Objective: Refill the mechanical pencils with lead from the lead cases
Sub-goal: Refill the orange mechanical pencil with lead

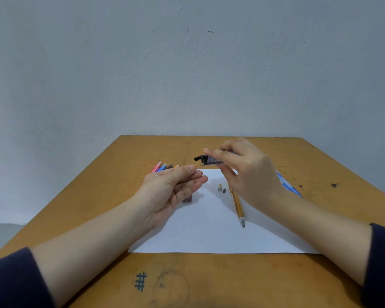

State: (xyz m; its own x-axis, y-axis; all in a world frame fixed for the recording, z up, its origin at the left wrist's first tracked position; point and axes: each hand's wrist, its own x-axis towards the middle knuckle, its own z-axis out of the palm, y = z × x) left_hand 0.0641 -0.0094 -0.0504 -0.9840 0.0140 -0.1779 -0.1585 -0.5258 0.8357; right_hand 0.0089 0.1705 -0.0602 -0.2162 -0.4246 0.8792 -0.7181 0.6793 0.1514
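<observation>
Over the paper (209, 236), right hand (249, 174) grips half-hidden lead case (203, 159), left hand (171, 192) loose-fingered beside it, pencil (238, 207) top covered, sleeves (13, 278) cut off.

White paper (209, 232) on wooden table (242, 283)

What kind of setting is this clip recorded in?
Likely a plain study desk, home or classroom: a scuffed wooden table against a bare grey wall, with white paper, coloured pencils and a lead case in the right hand.
</observation>
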